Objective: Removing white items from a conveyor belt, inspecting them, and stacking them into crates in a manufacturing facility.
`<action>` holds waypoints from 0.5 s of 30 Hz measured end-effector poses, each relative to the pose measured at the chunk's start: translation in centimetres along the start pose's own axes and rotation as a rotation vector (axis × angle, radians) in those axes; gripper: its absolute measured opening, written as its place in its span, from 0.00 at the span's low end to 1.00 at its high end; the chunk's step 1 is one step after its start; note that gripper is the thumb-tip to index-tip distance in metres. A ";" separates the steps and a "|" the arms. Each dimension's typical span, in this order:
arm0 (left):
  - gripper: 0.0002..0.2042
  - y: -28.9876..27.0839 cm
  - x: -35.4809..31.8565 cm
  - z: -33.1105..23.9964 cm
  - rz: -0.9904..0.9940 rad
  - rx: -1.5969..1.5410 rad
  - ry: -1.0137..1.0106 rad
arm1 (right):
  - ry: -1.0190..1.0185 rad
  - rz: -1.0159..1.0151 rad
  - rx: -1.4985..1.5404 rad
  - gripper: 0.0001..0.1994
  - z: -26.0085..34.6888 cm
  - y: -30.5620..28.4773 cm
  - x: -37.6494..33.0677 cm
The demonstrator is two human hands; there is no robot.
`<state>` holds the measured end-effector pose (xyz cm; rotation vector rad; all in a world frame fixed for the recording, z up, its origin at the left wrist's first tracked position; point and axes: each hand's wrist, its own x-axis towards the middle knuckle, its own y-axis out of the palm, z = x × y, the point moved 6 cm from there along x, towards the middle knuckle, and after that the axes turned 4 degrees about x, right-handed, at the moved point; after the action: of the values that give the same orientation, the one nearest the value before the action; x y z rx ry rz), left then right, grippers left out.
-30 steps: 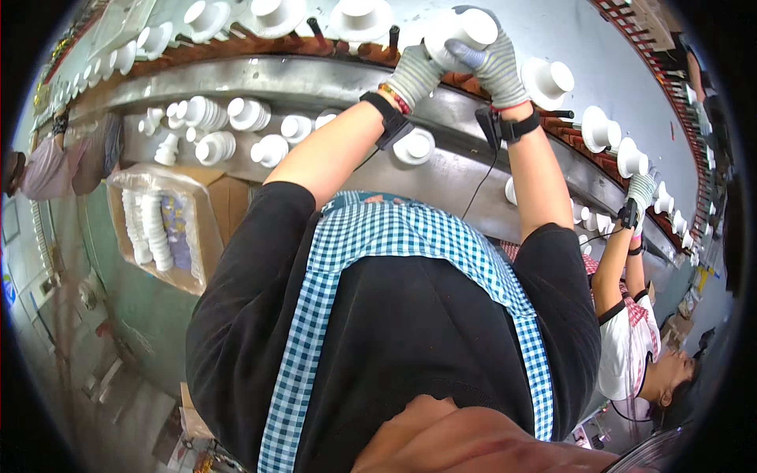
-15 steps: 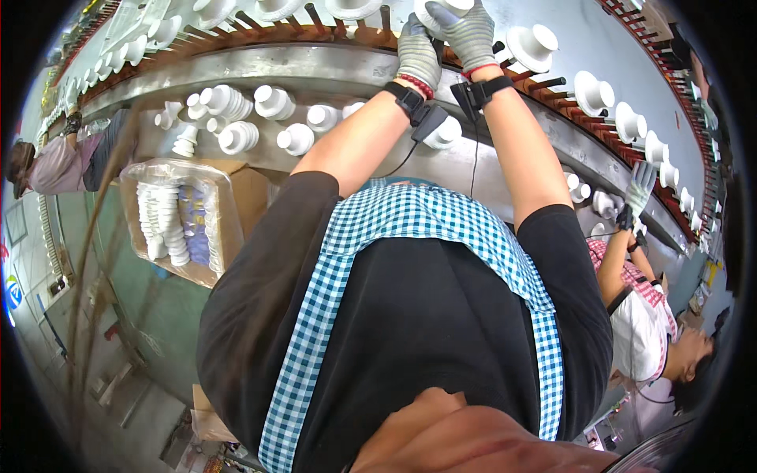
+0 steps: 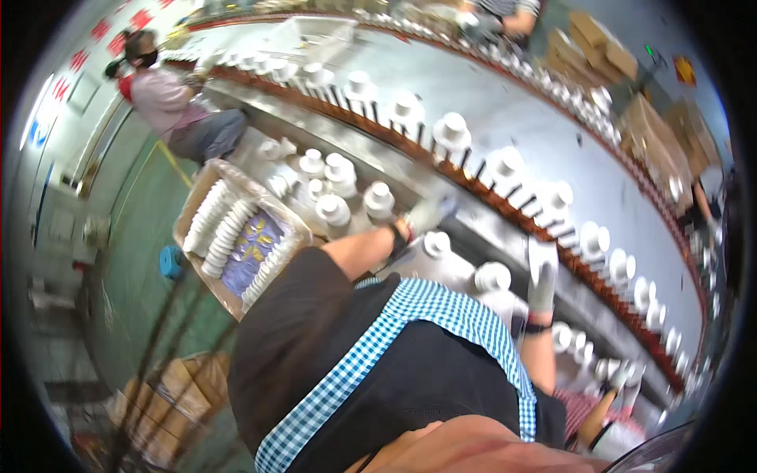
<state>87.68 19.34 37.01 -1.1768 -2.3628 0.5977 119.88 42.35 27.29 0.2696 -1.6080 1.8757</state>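
Observation:
My left hand [image 3: 430,216], in a pale work glove, is over the metal ledge, apart from the rack. Motion smears its fingers. Close by stand white round flanged pieces [image 3: 379,200] with narrow necks, and a single white piece [image 3: 436,244] lies just below the hand. My right hand [image 3: 542,290], also gloved, reaches up to the edge of the peg rack [image 3: 489,197]. A white patch shows at its fingers, too blurred to tell as glove or piece. Along the rack, white flanged pieces [image 3: 451,132] sit on dark pegs.
A lined carton [image 3: 296,236] of stacked white pieces stands at my left. More white pieces [image 3: 493,277] rest on the worktop between my arms. One co-worker [image 3: 169,106] sits far left, another's hands [image 3: 623,378] work at my right. Brown cartons [image 3: 185,386] lie on the floor.
The view has swung and tilted. My hands, together at the rack on a white piece before, are now apart: the left drawn back over the ledge, the right farther right along the rack.

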 end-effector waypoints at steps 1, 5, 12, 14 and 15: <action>0.13 -1.3 -3.7 5.6 0.095 0.142 -0.189 | 0.350 0.199 0.217 0.26 1.8 -0.3 -0.6; 0.15 -3.8 -18.2 10.4 0.254 0.399 0.028 | 0.587 0.165 0.151 0.32 0.0 0.2 -14.7; 0.15 -3.1 -35.9 25.2 0.434 0.761 -0.530 | 0.636 0.278 0.296 0.32 -5.9 3.6 -13.4; 0.15 -2.4 -37.1 26.0 0.262 0.737 -0.513 | 0.678 0.317 0.326 0.32 -6.5 3.1 -14.8; 0.14 -2.3 -37.3 26.4 0.178 0.722 -0.504 | 0.700 0.335 0.342 0.32 -6.8 3.2 -15.6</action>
<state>92.07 -17.29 9.93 -0.9598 -2.0751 1.7970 131.72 43.45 14.74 -0.5012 -0.8901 2.1571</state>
